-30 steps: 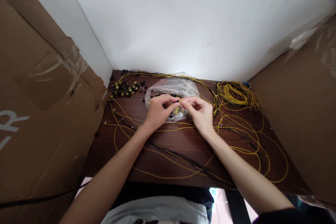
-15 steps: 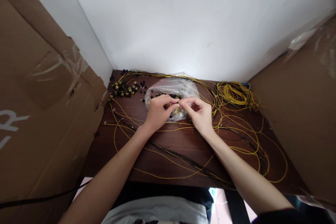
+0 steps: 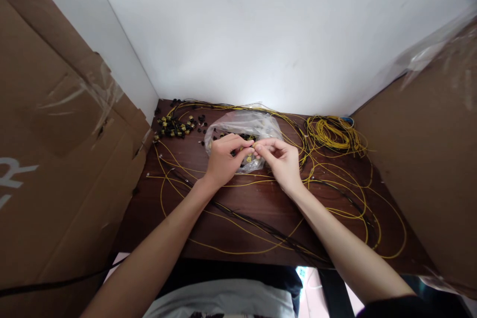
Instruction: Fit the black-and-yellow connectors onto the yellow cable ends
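A dark wooden tabletop point(image 3: 261, 208) is seen from above, hemmed in by a white wall point(image 3: 261, 35) at the back and cardboard sheets point(image 3: 55, 134) on both sides. The left hand point(image 3: 222, 158) and the right hand point(image 3: 283, 160) are brought together over the middle of the tabletop, fingertips meeting, and a small yellow part point(image 3: 255, 145) is pinched between them; which hand bears the grip cannot be told, and the part is too small to make out in detail. Directly beneath and behind the hands a clear plastic bag point(image 3: 242, 126) is laid on the tabletop, crumpled and partly covered by the fingers. Small black and yellow pieces are seen through its film, loosely heaped inside; whether its mouth is open cannot be told. To the left of the bag, near the back corner, a loose pile of similar black and yellow pieces point(image 3: 177, 126) is spread straight on the wood, outside any container. Thin yellow wires point(image 3: 350, 198) are looped and strewn across most of the tabletop, with a thin black cable point(image 3: 261, 226) run among them. A tighter coil of yellow wire point(image 3: 335, 134) is set at the back right, well apart from the bag.
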`<action>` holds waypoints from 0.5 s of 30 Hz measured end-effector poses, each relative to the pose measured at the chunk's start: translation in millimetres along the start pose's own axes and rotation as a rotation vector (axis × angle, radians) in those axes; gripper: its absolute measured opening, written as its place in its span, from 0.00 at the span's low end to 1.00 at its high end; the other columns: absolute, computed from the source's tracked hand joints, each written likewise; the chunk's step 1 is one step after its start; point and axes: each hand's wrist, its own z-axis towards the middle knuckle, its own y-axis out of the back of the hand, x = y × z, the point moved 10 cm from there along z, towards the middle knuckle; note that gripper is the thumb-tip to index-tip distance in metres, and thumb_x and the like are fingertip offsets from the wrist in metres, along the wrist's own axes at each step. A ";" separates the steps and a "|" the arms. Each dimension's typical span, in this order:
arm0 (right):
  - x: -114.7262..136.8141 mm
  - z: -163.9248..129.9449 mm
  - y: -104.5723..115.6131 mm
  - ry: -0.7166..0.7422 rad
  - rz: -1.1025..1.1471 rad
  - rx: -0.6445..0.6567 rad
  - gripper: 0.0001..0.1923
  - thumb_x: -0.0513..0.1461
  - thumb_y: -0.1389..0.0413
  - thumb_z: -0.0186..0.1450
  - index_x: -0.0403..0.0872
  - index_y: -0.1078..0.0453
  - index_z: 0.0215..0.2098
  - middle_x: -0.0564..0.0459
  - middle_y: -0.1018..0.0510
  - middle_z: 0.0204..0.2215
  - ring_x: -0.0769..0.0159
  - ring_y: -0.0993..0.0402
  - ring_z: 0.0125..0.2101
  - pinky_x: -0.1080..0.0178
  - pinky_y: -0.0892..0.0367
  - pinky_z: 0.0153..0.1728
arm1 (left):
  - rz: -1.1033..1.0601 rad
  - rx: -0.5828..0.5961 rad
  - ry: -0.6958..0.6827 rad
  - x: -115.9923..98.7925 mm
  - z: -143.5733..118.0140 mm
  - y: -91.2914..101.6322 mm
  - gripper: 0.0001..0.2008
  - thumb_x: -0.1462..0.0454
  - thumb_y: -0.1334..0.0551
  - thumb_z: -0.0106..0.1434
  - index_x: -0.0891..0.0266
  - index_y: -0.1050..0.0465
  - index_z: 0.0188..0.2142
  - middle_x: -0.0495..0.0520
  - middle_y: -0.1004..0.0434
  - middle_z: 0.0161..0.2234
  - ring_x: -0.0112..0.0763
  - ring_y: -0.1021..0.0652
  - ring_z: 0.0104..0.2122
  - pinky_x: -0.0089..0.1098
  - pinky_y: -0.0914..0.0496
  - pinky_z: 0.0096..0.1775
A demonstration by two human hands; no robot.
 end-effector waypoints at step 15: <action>-2.2 3.6 -0.1 0.003 -0.040 0.074 0.07 0.43 0.40 0.57 0.46 0.27 0.29 0.56 0.26 0.25 0.70 0.32 0.26 0.66 0.36 0.31 | -0.073 0.089 0.112 3.4 2.9 -3.3 0.10 0.67 0.35 0.55 0.62 0.22 0.39 0.49 0.26 0.25 0.24 0.30 0.24 0.28 0.34 0.30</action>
